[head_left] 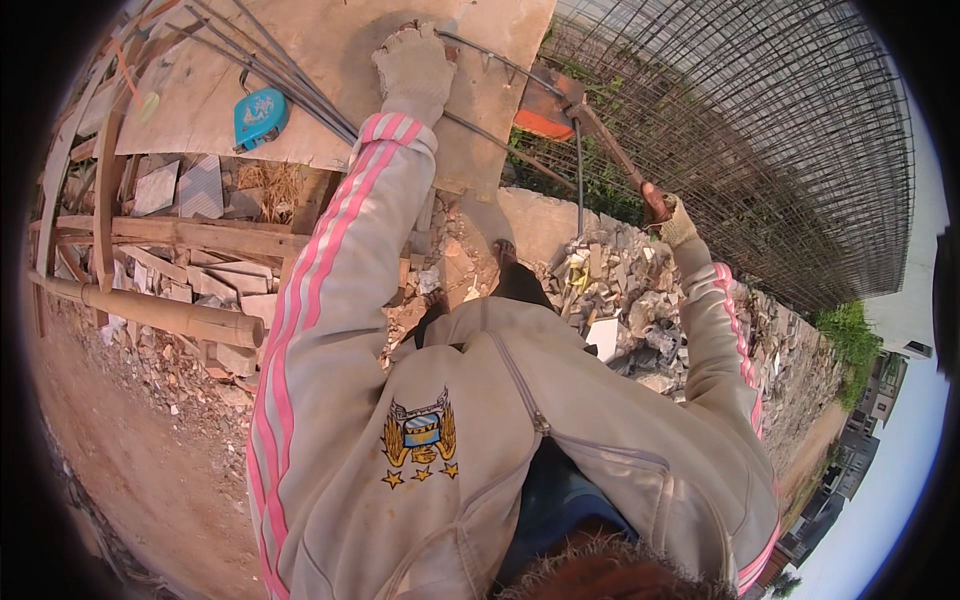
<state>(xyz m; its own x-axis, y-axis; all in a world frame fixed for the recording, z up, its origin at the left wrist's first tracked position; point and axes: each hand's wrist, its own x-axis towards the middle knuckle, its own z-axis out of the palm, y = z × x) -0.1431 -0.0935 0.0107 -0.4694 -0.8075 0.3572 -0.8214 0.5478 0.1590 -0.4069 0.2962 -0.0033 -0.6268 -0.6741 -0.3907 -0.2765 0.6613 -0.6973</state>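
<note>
My left hand [414, 66], in a pale knitted work glove, reaches over the far board and is closed round a thin steel rod [490, 55]; its fingertips are mostly hidden. That rod runs right to a bending point beside an orange-painted metal piece [545, 120]. At the right, my right hand [660, 205], also gloved with bare fingertips, grips a long rusty lever bar [612, 145]. The lever's far end meets the rod near the board's edge. Another thin bar [580, 180] points down from there, and one more rod [510, 150] slants out from under my left wrist.
A teal tape measure [262, 118] lies on the plywood board [330, 40], beside several loose steel rods [270, 62]. Stacked wire mesh [760, 130] stands at the right. Wooden planks [180, 232], a bamboo pole [160, 308] and broken rubble [625, 285] surround my feet.
</note>
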